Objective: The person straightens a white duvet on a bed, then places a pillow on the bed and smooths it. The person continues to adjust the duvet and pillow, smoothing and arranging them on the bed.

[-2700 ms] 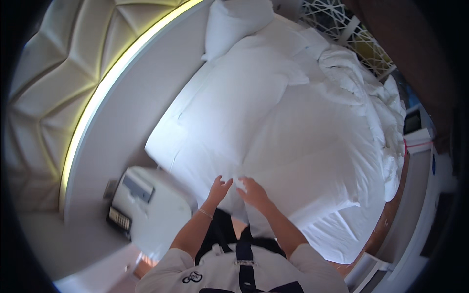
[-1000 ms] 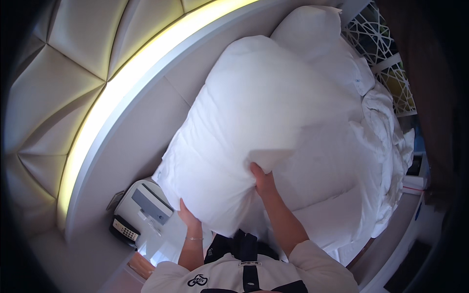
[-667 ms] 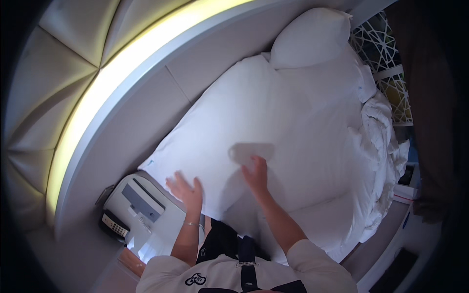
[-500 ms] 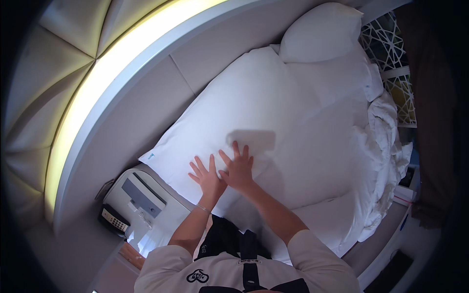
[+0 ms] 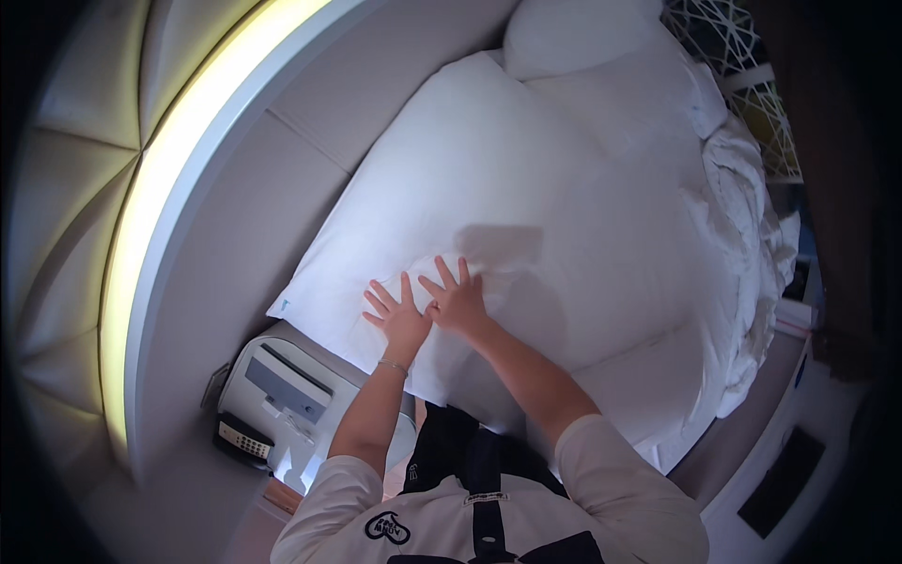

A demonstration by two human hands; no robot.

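Large white pillow [image 5: 442,169], smooth cloth case plumply filled, lies on the bed along the grey headboard panel [image 5: 282,179], its long edge close beside it and the near-left corner, with a small blue tag, pointing toward the bedside table [image 5: 349,387]. Left hand [image 5: 399,320] and right hand [image 5: 458,303] rest palm-down on its near part, thumbs close together, fingers spread and gripping nothing, with shallow creases around them. Smooth white bedding leaves open room rightward to the crumpled duvet [image 5: 742,188]; a second, rounded pillow [image 5: 583,38] sits at the far end.
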